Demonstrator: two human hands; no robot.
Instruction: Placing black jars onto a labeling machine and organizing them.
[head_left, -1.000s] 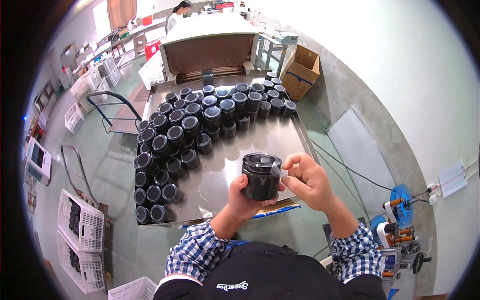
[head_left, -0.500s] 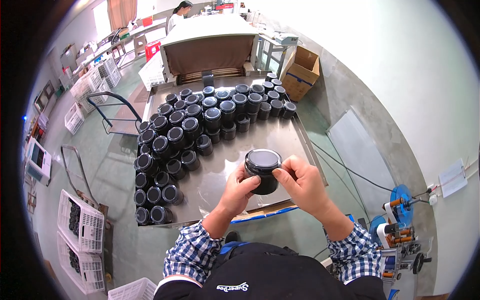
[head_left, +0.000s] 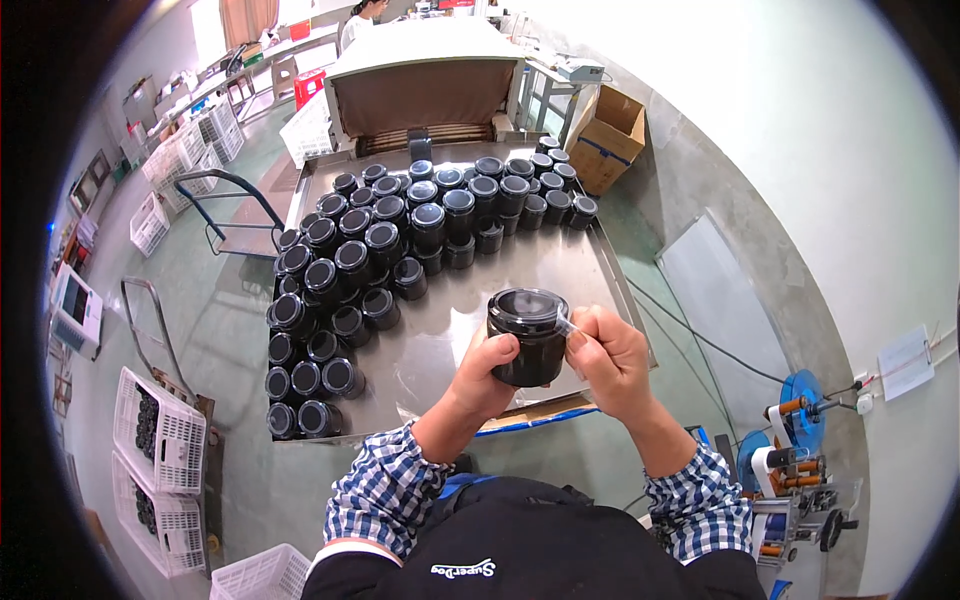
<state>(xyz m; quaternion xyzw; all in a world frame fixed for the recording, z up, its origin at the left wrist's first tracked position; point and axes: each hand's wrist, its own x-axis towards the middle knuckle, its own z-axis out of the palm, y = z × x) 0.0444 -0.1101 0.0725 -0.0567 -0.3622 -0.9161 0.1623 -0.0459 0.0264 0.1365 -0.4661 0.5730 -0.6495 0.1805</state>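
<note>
A black lidded jar [head_left: 527, 345] is held roughly upright over the near part of the steel tabletop [head_left: 570, 270], its left side clasped by the left hand [head_left: 483, 378]; the right hand [head_left: 612, 362] pinches a clear film strip [head_left: 567, 321] at the lid's right edge. Pulling unevenly could tear the strip short, I judge, and a loose left clasp could let the smooth jar twist or drop onto the metal. Beyond the grip and leftward crowd black jars [head_left: 381, 240], lids hiding their contents. Much farther left, two white lattice crates [head_left: 182, 450] contain dark pieces too small to identify. Beyond the grip, rightward, stands a cardboard box [head_left: 602, 168], contents indiscernible.
</note>
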